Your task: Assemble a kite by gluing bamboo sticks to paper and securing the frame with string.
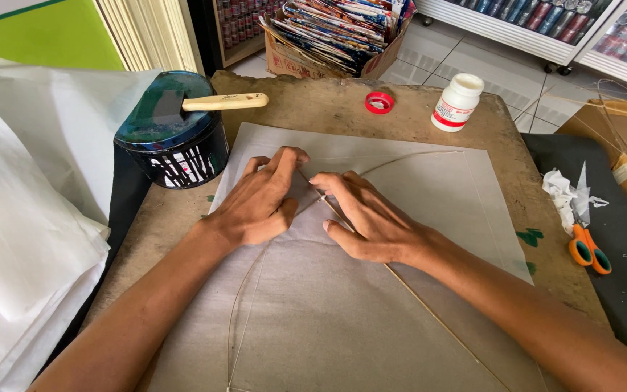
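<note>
Both hands lie flat at the centre of the frame, palms down on a grey paper sheet (371, 319) spread over the wooden table (328, 105). The left hand (259, 203) has its fingers stretched forward and close together, pressing the paper; it grasps nothing. The right hand (368, 218) is also open, fingers spread a little, its fingertips touching a thin straight stick (429, 308) that runs from the centre down to the lower right. The two hands' fingertips nearly meet where that stick crosses a thin curved stick (400, 158), which arcs from the upper right of the sheet round to the lower left.

The sheet's top edge sits well inside the table's far edge, leaving bare wood there. On that strip stand a red cap (379, 102) and a white bottle (456, 102), apart from the paper. At upper left a dark round tin (175, 149) with a brush (212, 103) across its lid stands just beside the sheet's corner. Orange scissors (589, 249) lie at the right edge, well away from the hands. White paper (16, 218) is stacked at left.
</note>
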